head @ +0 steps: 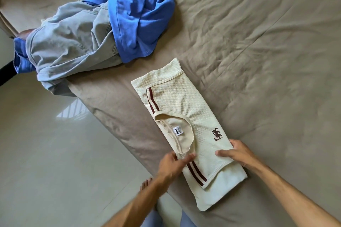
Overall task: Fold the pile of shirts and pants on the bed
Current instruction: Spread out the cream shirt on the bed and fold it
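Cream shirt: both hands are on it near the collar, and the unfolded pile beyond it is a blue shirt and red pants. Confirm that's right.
Wrong on the pants: the head view shows light grey pants, not red. The rest holds: the left hand and right hand are on the cream shirt near its collar, and the blue shirt lies unfolded beyond.

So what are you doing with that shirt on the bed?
A person is folding a cream shirt on the bed. It already lies as a long narrow strip with its sleeves turned in. The left hand touches it beside the collar, and the right hand grips its edge by the small brown logo. A blue shirt and grey pants wait unfolded in a heap further up.
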Motion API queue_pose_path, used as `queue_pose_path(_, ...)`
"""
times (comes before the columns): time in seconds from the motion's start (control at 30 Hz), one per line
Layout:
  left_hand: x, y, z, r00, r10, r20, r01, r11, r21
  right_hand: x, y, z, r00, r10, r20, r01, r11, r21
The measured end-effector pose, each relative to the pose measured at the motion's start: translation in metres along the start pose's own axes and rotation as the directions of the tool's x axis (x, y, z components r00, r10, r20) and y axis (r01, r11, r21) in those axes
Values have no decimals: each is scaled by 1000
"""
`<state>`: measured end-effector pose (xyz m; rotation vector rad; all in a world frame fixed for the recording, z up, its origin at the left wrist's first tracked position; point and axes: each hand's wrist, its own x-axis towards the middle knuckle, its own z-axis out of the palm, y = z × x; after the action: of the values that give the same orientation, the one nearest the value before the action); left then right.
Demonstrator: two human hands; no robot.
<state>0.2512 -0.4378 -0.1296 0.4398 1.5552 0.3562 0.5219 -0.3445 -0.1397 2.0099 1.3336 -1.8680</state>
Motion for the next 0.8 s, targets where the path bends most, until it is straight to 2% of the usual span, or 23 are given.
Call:
queue_pose_path(0.07, -10, -7, 17, 993, 67, -101, -63, 997, 37, -2, 4, -3, 999, 6, 48, -12, 994, 110)
queue_pose_path(0.13, -13, -6, 22, 980, 92, -177, -100, 994, -36, 0, -2, -5, 999, -21, 47, 13, 988, 153)
queue_pose_path(0.2, -9, -2, 20, 978, 70, -195, -95, 988, -124, 4, -14, -7, 998, -54, 23, 48, 981, 190)
queue_pose_path(0.3, -7, 3, 17, 987, 65, -150, -88, 984, -152, 13, -40, -11, 996, -84, 15, 79, 969, 234)
queue_pose_path(0.47, -6, 9, 2, 995, 84, -47, -92, 976, -198, 21, -76, -16, 973, -25, 228, -5, 991, 134)
queue_pose_path(0.57, -16, 24, -14, 987, 160, -10, -158, 966, -204, 19, -96, -25, 950, -41, 309, 32, 999, 34)
queue_pose_path(0.67, -31, 43, -32, 971, 235, -40, -238, 949, -208, 12, -114, -41, 955, -120, 270, 127, 992, -6)
queue_pose_path(0.8, -46, 70, -60, 938, 324, -126, -343, 922, -181, 1, -141, -57, 955, -257, 150, 263, 965, -24)
